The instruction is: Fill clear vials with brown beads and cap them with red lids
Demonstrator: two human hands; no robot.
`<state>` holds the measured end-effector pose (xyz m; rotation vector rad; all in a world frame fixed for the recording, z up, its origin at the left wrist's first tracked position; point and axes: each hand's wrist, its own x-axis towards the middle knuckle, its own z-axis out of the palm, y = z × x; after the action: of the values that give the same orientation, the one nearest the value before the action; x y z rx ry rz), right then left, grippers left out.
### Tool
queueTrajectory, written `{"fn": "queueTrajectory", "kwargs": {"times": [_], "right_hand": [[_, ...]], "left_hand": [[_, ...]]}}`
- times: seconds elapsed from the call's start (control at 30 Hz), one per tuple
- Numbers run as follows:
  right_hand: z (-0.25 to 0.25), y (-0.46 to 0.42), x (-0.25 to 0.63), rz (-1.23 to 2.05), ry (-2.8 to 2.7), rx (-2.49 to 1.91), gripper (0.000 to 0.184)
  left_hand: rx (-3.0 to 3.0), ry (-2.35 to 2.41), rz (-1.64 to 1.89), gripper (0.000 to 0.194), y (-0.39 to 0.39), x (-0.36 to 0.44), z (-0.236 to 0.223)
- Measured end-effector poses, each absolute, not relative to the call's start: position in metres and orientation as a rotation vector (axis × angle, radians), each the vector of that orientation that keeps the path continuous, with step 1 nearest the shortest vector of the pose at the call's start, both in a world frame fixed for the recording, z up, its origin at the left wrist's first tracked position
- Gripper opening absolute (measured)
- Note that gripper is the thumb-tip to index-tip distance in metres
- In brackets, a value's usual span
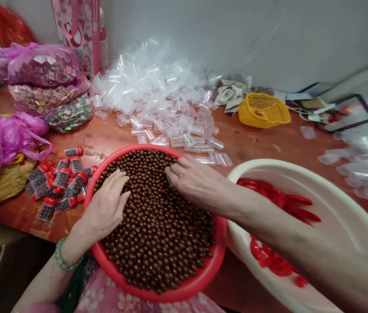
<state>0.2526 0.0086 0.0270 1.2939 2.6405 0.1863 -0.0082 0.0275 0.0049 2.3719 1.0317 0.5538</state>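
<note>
A red basin (218, 261) full of small, shiny brown balls (158, 234) stands before me, partly on the table edge. My left hand (108, 204) rests on the balls at the basin's left side, its fingers stretched out and holding nothing. Over the far right part of the basin, my right hand (185, 178) is closed with curled fingers, low against the balls. What those fingers hold, if anything, is hidden. Beyond the rim lies a big heap of clear plastic tubes (171, 108). To the left are several filled tubes with red caps (61, 177).
A white tub (269, 165) with red plastic parts (275, 195) stands right, under my right forearm. Further back is a yellow basket (264, 111). Pink bags (45, 67) are stacked at left. More clear tubes (366, 161) lie far right. A cardboard box (8, 261) holds red-capped tubes.
</note>
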Motion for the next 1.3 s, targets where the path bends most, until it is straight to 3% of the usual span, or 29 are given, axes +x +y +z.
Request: {"fn": "queueTrajectory", "kwargs": {"times": [0.3, 0.43, 0.63, 0.77, 1.13, 1.3], "right_hand": [[0.012, 0.007, 0.207, -0.024, 2.766, 1.042, 0.025], [0.012, 0.007, 0.212, -0.414, 2.898, 1.273, 0.017], [0.016, -0.002, 0.222, -1.353, 2.948, 1.643, 0.032], [0.018, -0.007, 0.225, -1.755, 2.765, 1.841, 0.033], [0.017, -0.016, 0.234, -1.975, 2.473, 2.134, 0.039], [0.011, -0.018, 0.236, -1.886, 2.524, 2.196, 0.025]], "left_hand": [[2.379, 0.858, 0.282, 0.048, 0.026, -0.003, -0.003], [2.33, 0.859, 0.25, 0.052, 0.023, -0.005, -0.001], [2.277, 0.842, 0.246, 0.049, 0.021, -0.007, 0.008], [2.271, 0.871, 0.26, 0.048, 0.02, -0.008, 0.007], [2.384, 0.836, 0.366, 0.047, 0.016, 0.003, 0.014], [2.438, 0.781, 0.368, 0.055, 0.017, 0.01, 0.02]]}}
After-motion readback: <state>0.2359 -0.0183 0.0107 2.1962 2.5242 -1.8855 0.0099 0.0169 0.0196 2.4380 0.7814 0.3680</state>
